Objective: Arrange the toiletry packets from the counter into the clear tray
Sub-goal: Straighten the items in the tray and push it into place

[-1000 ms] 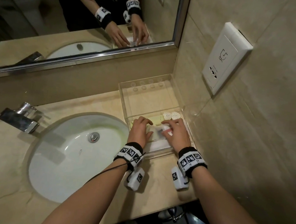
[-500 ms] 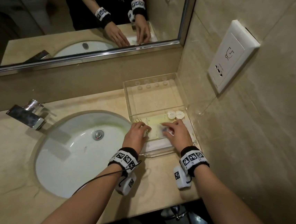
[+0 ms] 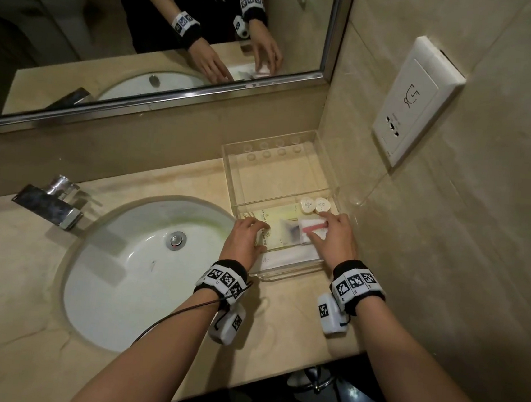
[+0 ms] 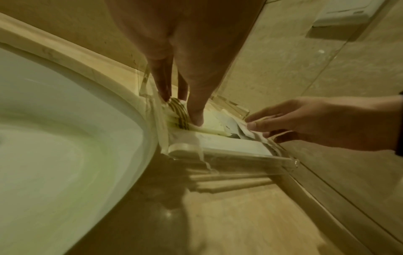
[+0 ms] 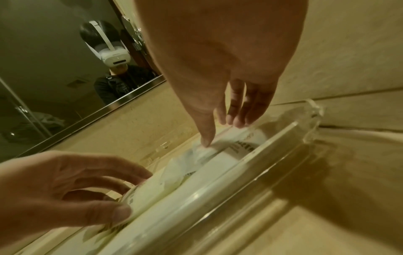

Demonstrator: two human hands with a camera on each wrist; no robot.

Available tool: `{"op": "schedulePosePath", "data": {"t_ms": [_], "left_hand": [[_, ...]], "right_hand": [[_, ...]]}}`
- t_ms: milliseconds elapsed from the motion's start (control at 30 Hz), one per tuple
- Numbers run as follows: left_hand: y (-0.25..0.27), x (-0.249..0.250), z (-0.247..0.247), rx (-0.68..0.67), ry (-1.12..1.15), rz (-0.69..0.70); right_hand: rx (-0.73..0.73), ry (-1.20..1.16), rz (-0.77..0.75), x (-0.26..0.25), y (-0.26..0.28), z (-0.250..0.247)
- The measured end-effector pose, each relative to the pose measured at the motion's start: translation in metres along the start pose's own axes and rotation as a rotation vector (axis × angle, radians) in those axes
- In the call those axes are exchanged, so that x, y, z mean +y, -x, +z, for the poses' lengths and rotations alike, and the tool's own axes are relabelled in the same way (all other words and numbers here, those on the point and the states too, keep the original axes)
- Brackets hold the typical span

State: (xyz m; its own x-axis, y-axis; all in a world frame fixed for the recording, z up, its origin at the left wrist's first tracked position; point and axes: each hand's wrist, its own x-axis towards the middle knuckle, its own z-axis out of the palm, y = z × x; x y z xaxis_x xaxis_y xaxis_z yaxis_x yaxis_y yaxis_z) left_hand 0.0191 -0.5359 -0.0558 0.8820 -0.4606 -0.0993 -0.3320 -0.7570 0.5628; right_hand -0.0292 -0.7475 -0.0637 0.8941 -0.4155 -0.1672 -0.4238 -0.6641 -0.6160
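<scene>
While my left hand (image 3: 243,237) is pressing the packets (image 3: 282,235) flat in the clear tray (image 3: 283,275), my right hand (image 3: 335,236) is touching them with straight fingers.

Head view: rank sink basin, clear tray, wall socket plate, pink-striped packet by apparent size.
1. sink basin
2. clear tray
3. wall socket plate; it sits farther from the camera, so its rank against the tray is unsure
4. pink-striped packet

Head view from above, facing down at the clear tray (image 3: 325,161) beside the sink (image 3: 127,272); wrist views low and close at that tray's (image 4: 237,156) near wall (image 5: 240,174), from either end, all sharing it.
</scene>
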Motion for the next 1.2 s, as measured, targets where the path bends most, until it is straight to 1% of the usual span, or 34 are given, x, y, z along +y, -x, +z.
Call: {"op": "schedulePosePath", "data": {"t_ms": [100,133,200,267,300,433,567,700,767,867,900,967,1033,1067,1100,1200], "left_hand": [[0.000,-0.001,0.001,0.021,0.047,-0.010],[0.000,-0.001,0.001,0.024,0.055,-0.012],[-0.001,-0.001,-0.001,0.026,0.053,-0.002],[0.000,0.000,-0.003,0.037,0.027,0.010],[0.001,0.000,-0.004,0.048,0.015,0.013],[0.008,-0.003,-0.004,0.035,-0.019,0.017],[0.005,-0.002,-0.006,0.022,-0.026,0.011],[-0.002,0.001,-0.009,0.065,-0.054,0.029],[-0.008,0.003,-0.008,0.000,-0.113,0.041],[-0.020,0.006,-0.007,-0.169,-0.204,0.009],[-0.024,0.006,-0.008,-0.213,-0.229,-0.008],[-0.030,0.006,-0.010,-0.279,-0.257,-0.038],[-0.033,0.005,-0.014,-0.331,-0.276,-0.044],[-0.033,0.004,-0.015,-0.345,-0.282,-0.038],[-0.032,0.004,-0.017,-0.338,-0.281,-0.030],[-0.028,0.005,-0.019,-0.225,-0.263,0.027]], "right_hand": [[-0.057,-0.009,0.042,0.001,0.001,0.002],[-0.056,-0.024,0.047,0.001,0.002,0.002],[0.001,-0.010,0.039,0.001,0.004,0.000],[0.078,0.031,-0.002,0.000,0.011,-0.001],[0.085,0.043,-0.027,0.000,0.015,-0.001],[0.013,0.088,-0.072,0.001,0.026,0.003],[0.026,0.067,-0.095,-0.003,0.023,-0.002],[0.055,0.040,-0.248,-0.012,0.012,-0.001],[0.012,0.027,-0.292,-0.021,0.007,0.003],[-0.091,0.086,-0.313,-0.030,0.002,0.009],[-0.106,0.104,-0.317,-0.031,0.002,0.009],[-0.066,0.068,-0.334,-0.028,0.004,0.008],[0.030,-0.023,-0.365,-0.024,0.013,0.004],[0.051,-0.054,-0.371,-0.023,0.019,0.002],[0.030,-0.063,-0.372,-0.022,0.027,0.000],[-0.150,0.008,-0.346,-0.017,0.043,0.002]]}}
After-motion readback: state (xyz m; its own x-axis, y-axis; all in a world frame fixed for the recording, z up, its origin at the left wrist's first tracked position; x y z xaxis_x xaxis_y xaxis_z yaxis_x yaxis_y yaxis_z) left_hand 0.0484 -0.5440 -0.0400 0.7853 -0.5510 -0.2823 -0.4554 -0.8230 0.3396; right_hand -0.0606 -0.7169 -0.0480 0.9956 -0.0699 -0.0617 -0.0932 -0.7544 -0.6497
